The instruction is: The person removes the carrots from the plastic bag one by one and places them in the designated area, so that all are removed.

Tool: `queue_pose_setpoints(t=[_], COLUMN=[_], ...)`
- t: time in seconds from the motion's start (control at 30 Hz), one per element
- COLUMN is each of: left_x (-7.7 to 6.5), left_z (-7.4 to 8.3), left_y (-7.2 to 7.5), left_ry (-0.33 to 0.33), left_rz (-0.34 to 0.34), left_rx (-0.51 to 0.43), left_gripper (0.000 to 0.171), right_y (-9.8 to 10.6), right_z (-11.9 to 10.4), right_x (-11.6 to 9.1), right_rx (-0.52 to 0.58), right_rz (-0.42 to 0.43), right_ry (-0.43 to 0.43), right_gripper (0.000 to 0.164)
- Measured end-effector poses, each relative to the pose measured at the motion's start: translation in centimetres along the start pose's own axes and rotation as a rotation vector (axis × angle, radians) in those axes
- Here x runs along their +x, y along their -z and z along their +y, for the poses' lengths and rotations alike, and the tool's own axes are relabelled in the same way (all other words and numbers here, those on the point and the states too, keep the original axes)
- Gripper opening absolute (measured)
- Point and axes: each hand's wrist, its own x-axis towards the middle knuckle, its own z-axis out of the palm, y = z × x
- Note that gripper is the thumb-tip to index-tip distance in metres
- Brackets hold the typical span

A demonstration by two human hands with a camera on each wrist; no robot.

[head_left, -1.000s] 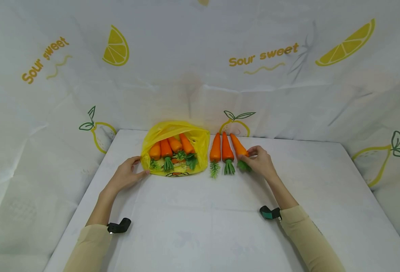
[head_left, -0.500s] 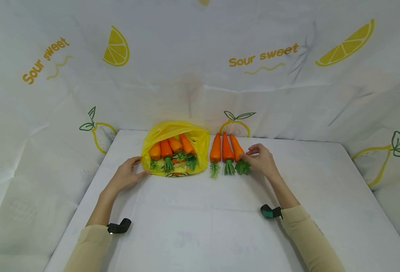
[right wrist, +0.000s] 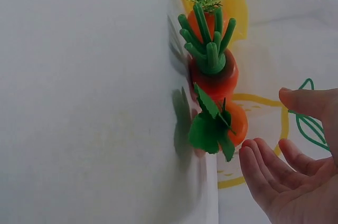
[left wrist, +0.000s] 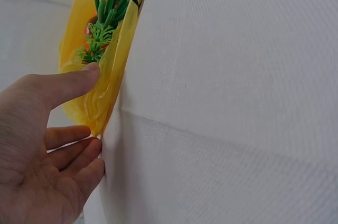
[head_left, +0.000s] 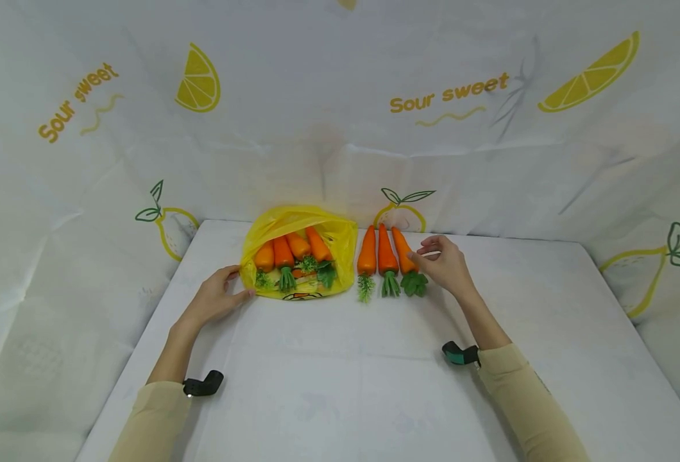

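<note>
A yellow plastic bag (head_left: 340, 250) lies with its mouth toward me, several orange toy carrots (head_left: 283, 252) inside. At its left end my left hand (head_left: 215, 298) touches the edge. In the left wrist view my left thumb (left wrist: 79, 81) is at the bag's lip, well apart from the fingers, whose tips meet its lower corner. Right of the bag, three carrots lie side by side, green tops toward me: left (head_left: 366, 252), middle (head_left: 386, 251) and right (head_left: 402, 249). My right hand (head_left: 446, 264) is beside the right carrot, thumb and fingers spread, holding nothing.
A white cloth covers the table (head_left: 340, 378). Behind it rises a white sheet (head_left: 294, 122) printed with lemons and lettering, close to the carrot tips. Black wrist devices sit on the left wrist (head_left: 204, 384) and right wrist (head_left: 460, 353).
My right hand has let go of the rightmost carrot, which now lies straighter alongside the other two, its leafy top uncovered. The hand has drawn slightly rightward and opened. My left hand has stayed still.
</note>
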Motion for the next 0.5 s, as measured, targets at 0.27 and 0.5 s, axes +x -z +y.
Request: queue_pose_setpoints(t=[0.27,0.5], left_x=[0.0,-0.1], left_z=[0.1,0.3], left_y=[0.1,0.1], left_ry=[-0.002,0.012], left_rz=[-0.002,-0.006], left_rx=[0.005,-0.004], left_gripper=[0.082,0.083], right_y=[-0.3,-1.0], right_z=[-1.8,-3.9], right_x=[0.3,0.7], right_rx=[0.018,0.069], right_rz=[0.0,-0.033], right_ry=[0.065,0.114], right_gripper=[0.051,0.05])
